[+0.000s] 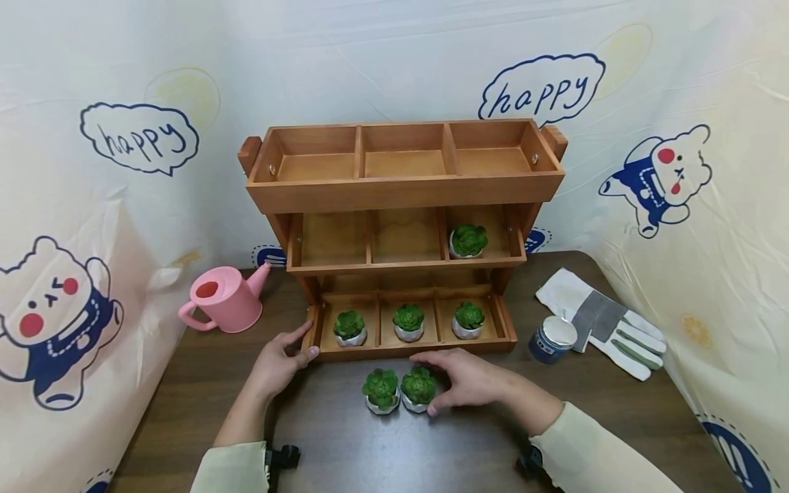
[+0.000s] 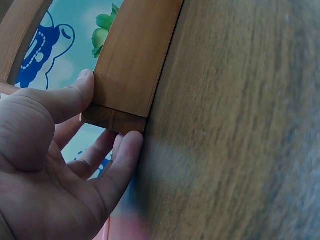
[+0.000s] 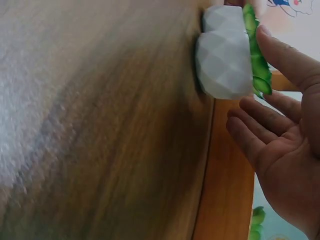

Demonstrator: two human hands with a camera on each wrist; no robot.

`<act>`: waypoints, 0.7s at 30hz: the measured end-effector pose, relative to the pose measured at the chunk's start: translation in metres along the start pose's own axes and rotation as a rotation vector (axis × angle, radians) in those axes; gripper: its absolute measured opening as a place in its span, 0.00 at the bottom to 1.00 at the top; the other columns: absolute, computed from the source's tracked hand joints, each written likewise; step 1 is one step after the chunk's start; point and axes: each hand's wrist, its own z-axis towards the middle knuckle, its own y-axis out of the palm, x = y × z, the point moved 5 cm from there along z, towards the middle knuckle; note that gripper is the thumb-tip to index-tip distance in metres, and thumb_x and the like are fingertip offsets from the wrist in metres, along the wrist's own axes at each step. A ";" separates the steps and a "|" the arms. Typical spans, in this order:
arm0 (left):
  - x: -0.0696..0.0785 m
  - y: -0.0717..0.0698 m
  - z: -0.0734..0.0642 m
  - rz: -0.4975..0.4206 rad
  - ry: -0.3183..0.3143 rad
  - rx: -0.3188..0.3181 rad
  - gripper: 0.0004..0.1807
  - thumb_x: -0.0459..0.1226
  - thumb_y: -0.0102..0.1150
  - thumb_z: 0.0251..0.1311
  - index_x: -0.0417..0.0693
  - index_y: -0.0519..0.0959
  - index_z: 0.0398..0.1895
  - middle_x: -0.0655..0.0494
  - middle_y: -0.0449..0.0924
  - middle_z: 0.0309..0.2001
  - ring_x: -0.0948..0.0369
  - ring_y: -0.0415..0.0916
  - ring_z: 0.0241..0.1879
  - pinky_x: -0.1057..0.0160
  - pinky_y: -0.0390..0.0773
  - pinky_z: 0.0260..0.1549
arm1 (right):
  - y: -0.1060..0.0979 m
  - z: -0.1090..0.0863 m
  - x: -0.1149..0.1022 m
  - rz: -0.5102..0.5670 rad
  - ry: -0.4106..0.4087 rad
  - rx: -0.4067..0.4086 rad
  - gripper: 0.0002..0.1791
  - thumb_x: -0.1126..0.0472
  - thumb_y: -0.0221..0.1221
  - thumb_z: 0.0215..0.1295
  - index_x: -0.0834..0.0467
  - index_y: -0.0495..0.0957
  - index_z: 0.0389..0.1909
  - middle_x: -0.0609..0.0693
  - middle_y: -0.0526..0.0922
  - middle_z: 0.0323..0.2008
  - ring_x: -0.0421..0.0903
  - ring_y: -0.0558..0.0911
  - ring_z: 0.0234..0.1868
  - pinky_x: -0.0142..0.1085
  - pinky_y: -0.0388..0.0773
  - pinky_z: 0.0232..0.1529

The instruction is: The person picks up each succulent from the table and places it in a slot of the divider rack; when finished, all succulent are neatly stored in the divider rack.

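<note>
"What is shown from the head?"
"Within the curve of the right hand [image 1: 473,378], the right-hand potted plant [image 1: 419,386] is seen on the table [image 1: 357,455], before the wooden shelf [image 1: 405,194]. Pick-up seems intended; a thumb-and-finger pinch appears called for."
"From the left wrist?"
"The shelf's lower corner is pinched by the left hand [image 2: 52,185]."
"The right wrist?"
"Fingers are loosely extended, nothing gripped; whether leaves are touched cannot be told."

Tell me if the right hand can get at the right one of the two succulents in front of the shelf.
Probably yes: the right hand is right beside that succulent, thumb and fingers apart, with nothing seen between. The left succulent, close by, might crowd the far side.
</note>
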 end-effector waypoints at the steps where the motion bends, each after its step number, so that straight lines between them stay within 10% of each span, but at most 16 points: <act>1: 0.000 0.000 0.000 0.000 -0.001 0.000 0.41 0.56 0.70 0.63 0.69 0.66 0.79 0.40 0.67 0.70 0.42 0.68 0.61 0.33 0.68 0.60 | 0.002 0.001 0.000 -0.006 0.001 -0.006 0.49 0.47 0.79 0.54 0.52 0.68 0.76 0.47 0.77 0.68 0.42 0.75 0.67 0.43 0.69 0.69; 21: -0.001 0.000 0.000 -0.023 0.000 -0.003 0.41 0.56 0.70 0.62 0.71 0.66 0.78 0.41 0.68 0.70 0.43 0.68 0.60 0.35 0.68 0.60 | 0.016 0.010 0.002 0.003 0.015 -0.034 0.37 0.54 0.79 0.54 0.39 0.74 0.64 0.38 0.81 0.56 0.35 0.78 0.56 0.37 0.75 0.60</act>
